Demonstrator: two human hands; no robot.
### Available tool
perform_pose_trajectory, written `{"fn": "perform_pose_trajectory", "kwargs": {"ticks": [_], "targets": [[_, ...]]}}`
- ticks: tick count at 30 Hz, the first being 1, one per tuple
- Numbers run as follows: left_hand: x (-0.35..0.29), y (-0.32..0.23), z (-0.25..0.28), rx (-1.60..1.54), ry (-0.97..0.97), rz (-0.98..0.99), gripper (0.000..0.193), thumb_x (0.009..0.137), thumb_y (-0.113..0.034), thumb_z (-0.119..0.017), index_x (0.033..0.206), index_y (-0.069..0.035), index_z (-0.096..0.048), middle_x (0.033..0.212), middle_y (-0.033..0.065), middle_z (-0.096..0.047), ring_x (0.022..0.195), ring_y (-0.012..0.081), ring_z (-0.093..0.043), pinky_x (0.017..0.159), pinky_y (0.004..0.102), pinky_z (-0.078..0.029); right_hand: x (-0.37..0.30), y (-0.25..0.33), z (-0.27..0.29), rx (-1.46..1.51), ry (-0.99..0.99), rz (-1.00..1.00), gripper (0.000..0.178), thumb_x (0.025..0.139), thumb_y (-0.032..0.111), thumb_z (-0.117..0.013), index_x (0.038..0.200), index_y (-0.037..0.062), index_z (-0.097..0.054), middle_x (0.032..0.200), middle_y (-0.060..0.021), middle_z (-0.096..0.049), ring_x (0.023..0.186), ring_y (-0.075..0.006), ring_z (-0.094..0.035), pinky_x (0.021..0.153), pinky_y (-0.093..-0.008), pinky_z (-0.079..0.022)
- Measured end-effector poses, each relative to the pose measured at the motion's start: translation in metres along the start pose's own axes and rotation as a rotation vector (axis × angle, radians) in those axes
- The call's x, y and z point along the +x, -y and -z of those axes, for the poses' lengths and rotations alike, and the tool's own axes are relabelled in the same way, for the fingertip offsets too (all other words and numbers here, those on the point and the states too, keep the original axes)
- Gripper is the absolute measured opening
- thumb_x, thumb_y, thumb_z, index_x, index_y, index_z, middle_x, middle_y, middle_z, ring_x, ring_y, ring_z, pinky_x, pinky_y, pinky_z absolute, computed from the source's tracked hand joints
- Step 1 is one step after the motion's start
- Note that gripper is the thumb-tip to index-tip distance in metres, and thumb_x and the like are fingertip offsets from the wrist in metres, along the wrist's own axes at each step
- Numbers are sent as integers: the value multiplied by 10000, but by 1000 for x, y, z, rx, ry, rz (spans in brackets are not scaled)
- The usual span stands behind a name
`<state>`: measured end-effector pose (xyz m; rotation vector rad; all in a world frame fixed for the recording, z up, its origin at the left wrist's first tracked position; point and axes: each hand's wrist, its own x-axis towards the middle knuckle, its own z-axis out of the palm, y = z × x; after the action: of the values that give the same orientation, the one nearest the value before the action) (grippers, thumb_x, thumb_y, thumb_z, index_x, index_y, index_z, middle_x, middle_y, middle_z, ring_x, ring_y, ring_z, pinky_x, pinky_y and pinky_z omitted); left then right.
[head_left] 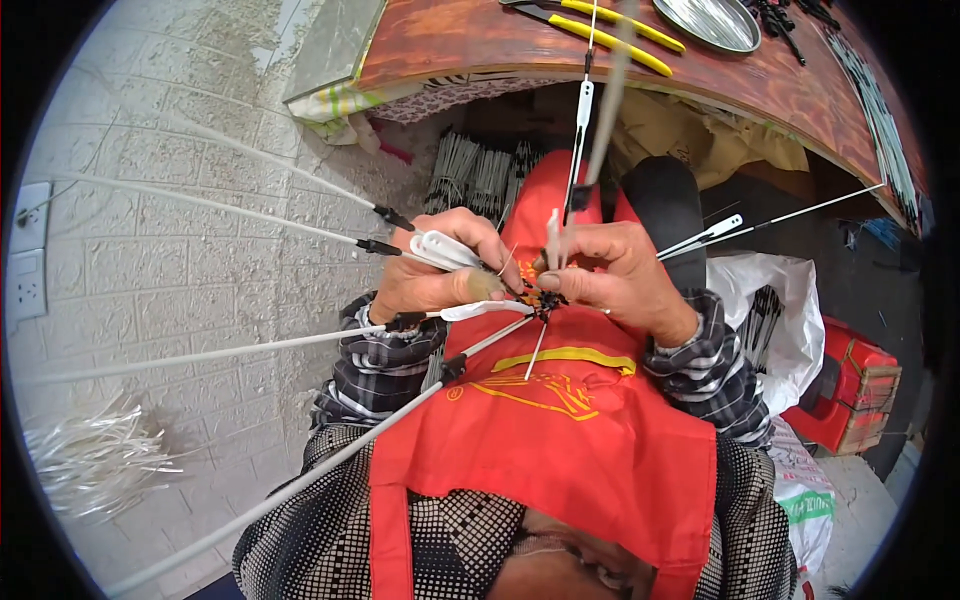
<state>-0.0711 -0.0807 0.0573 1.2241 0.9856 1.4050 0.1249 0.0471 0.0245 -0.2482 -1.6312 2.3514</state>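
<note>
Over my lap, what looks like an umbrella frame is held between my hands. Its small black hub (545, 302) sits at the middle, and long pale ribs (230, 348) with black joints and flat white struts (488, 310) fan out around it. My left hand (440, 275) is closed, thumb and fingers pinched beside the hub, with some white struts (440, 248) against its fingers. A thin wire shows by its fingertips. From the other side my right hand (635, 275) pinches the frame near the hub, next to an upright, blurred strut. The fingertips hide the exact grip.
On the wooden table (460, 35) ahead lie yellow-handled pliers (620, 35), a round metal dish (712, 22) and thin rods (875, 110). Rod bundles (480, 170) stand beneath. White bag (735, 275) and red box-like object (850, 390) are right; a brick-patterned wall (190, 270) and pale strips (100, 460) left.
</note>
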Motion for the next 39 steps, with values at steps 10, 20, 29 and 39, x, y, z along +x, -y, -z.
{"fn": "perform_pose_trajectory", "kwargs": {"ticks": [10, 20, 29, 39], "targets": [[-2, -5, -9, 90, -15, 4, 202, 769, -64, -788, 887, 8, -641, 813, 98, -672, 764, 172, -644, 663, 302, -507, 10, -4, -20, -14, -110, 82, 142, 907, 110, -679, 972, -8, -633, 794, -7, -626, 740, -61, -579, 637, -220, -466], [-7, -3, -7, -34, -95, 118, 224, 813, -76, -763, 925, 19, -594, 856, 106, -668, 787, 174, -663, 718, 305, -548, 8, 14, -14, 31, -2, 13, 163, 910, 154, -683, 920, 2, -624, 842, -24, -630, 685, -61, -539, 583, -203, -405], [-4, 10, -7, -197, -109, 82, 259, 840, -88, -735, 990, 33, -560, 883, 175, -678, 794, 208, -686, 720, 326, -571, 2, 1, -12, -53, -70, 118, 142, 907, 124, -678, 871, 4, -612, 825, -19, -599, 703, -72, -524, 612, -222, -411], [1, 11, -8, -298, -139, 84, 241, 799, -16, -734, 983, 32, -586, 816, 183, -679, 745, 258, -696, 674, 367, -590, -4, 0, -16, -121, -93, 187, 85, 898, 48, -661, 899, -15, -604, 849, -52, -603, 753, -110, -544, 666, -249, -440]]}}
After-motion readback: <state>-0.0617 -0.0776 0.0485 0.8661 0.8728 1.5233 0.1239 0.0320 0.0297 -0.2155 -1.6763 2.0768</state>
